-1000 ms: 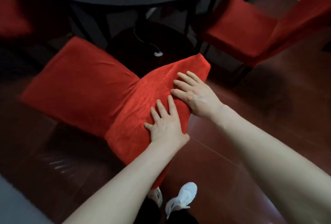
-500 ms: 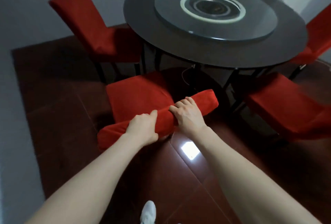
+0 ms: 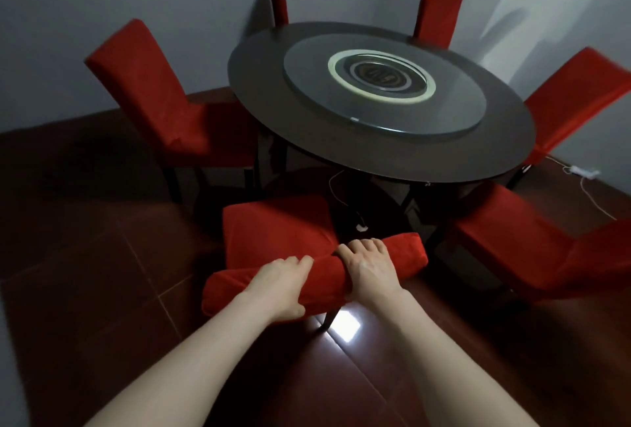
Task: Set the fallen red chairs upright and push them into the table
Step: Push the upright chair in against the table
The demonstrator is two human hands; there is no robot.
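Note:
A red chair [image 3: 273, 232] stands upright right in front of me, its seat facing the round dark table [image 3: 375, 153] and its front edge near the table's rim. My left hand [image 3: 283, 285] and my right hand [image 3: 368, 267] both grip the top of its backrest, side by side. One dark chair leg shows below the backrest. Another red chair [image 3: 512, 242] stands at the right, angled to the table.
More red chairs ring the table: one at the left [image 3: 153, 95], two at the back [image 3: 437, 18], one at the far right [image 3: 573, 95]. A glass turntable [image 3: 382, 85] lies on the tabletop. White cables and a power strip [image 3: 580, 172] lie on the dark red floor.
The chair rose from tilted to upright while both hands moved from flat on the backrest to gripping its top. My view lifted, and the chair sits a bit nearer the table.

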